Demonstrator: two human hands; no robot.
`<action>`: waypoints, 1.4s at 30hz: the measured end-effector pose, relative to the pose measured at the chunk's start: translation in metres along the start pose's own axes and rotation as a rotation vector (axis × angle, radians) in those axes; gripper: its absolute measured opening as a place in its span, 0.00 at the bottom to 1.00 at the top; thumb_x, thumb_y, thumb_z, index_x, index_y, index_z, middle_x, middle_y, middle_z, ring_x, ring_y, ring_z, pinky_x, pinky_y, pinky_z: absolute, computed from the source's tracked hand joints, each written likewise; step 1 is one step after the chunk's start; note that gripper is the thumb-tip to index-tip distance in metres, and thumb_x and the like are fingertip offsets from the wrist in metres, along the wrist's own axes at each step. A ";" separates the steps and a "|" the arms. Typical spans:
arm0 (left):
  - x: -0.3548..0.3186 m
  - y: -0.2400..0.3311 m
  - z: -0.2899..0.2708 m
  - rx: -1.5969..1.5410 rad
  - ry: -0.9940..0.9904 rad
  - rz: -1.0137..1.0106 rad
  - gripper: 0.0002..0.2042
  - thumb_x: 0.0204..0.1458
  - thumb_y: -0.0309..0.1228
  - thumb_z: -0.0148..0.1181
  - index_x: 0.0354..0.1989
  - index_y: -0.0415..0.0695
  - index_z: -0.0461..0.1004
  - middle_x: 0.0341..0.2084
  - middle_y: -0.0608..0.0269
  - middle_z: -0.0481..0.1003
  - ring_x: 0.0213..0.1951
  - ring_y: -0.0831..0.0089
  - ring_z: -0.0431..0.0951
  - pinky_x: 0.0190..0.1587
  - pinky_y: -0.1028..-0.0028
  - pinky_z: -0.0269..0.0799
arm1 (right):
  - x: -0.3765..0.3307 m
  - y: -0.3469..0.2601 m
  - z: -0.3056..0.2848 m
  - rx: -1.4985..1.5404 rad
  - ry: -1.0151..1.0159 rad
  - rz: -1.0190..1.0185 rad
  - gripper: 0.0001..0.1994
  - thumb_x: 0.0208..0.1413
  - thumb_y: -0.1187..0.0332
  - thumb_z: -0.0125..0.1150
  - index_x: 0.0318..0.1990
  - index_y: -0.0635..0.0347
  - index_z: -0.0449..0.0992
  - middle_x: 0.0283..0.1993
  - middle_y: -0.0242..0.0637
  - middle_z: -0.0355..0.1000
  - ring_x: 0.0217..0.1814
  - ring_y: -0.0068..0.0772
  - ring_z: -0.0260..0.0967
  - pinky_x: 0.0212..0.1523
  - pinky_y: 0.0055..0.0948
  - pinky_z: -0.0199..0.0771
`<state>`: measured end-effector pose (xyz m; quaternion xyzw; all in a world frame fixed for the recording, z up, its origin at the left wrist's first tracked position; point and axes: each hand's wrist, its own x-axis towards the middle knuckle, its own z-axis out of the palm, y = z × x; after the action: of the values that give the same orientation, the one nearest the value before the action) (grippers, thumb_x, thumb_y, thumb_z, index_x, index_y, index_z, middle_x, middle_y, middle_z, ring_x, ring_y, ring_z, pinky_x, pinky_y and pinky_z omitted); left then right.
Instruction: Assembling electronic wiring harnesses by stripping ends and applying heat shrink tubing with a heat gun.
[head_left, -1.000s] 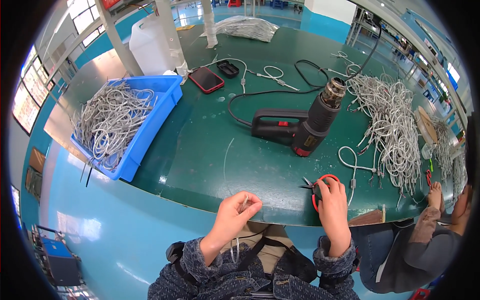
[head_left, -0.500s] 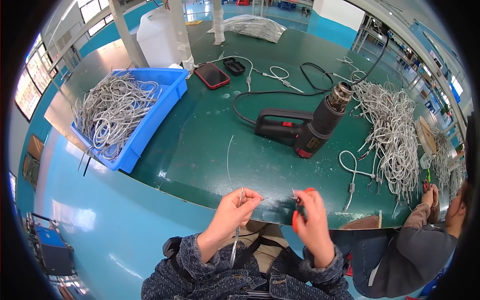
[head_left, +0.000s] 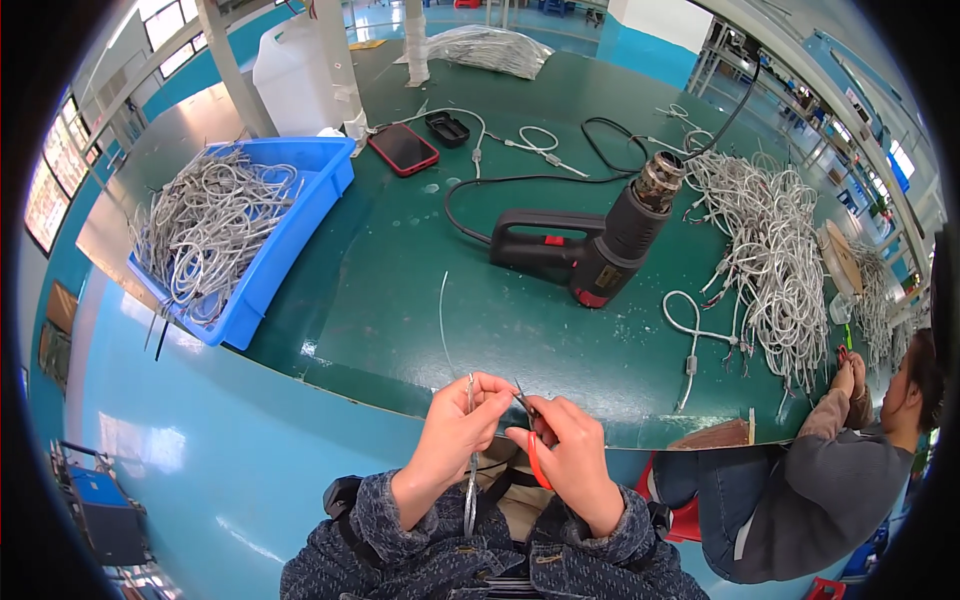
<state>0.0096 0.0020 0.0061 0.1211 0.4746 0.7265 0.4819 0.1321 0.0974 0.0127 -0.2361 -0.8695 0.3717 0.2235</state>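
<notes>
Grey cable [head_left: 470, 470] is pinched in my left hand [head_left: 455, 430], its lower end hidden against my jacket. At three o'clock my right hand [head_left: 570, 455] wraps red-handled cutters [head_left: 535, 440]; whether the blades grip the cable, I cannot tell.

One black, pistol-shaped heat gun [head_left: 600, 245], one blue plastic bin [head_left: 290, 240] (heaped with grey cables), one red-cased phone [head_left: 403, 148], one white plastic jug [head_left: 290, 75], one pair of red-handled snips [head_left: 535, 440].
</notes>
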 end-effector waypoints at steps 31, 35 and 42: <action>0.003 -0.006 0.000 0.028 0.007 0.002 0.05 0.58 0.24 0.52 0.38 0.36 0.71 0.14 0.77 0.61 0.13 0.91 0.51 0.15 0.84 0.42 | 0.000 0.007 0.000 0.164 -0.008 0.049 0.19 0.42 0.70 0.71 0.44 0.65 0.77 0.27 0.43 0.72 0.26 0.34 0.68 0.28 0.28 0.67; 0.003 -0.003 -0.001 0.028 -0.001 -0.009 0.05 0.58 0.24 0.52 0.38 0.36 0.71 0.14 0.77 0.60 0.12 0.90 0.51 0.15 0.84 0.42 | 0.000 0.006 -0.001 0.181 -0.010 0.052 0.19 0.43 0.69 0.70 0.44 0.65 0.76 0.27 0.44 0.72 0.25 0.36 0.69 0.28 0.29 0.68; 0.003 -0.003 0.000 0.039 0.004 -0.018 0.05 0.58 0.24 0.53 0.38 0.36 0.71 0.14 0.77 0.60 0.13 0.90 0.51 0.14 0.84 0.42 | -0.001 0.010 0.001 0.204 0.006 0.008 0.18 0.45 0.68 0.69 0.44 0.66 0.76 0.27 0.46 0.72 0.24 0.38 0.70 0.27 0.31 0.69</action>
<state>0.0099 0.0051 0.0027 0.1248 0.4909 0.7131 0.4847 0.1346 0.1028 0.0041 -0.2166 -0.8256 0.4586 0.2474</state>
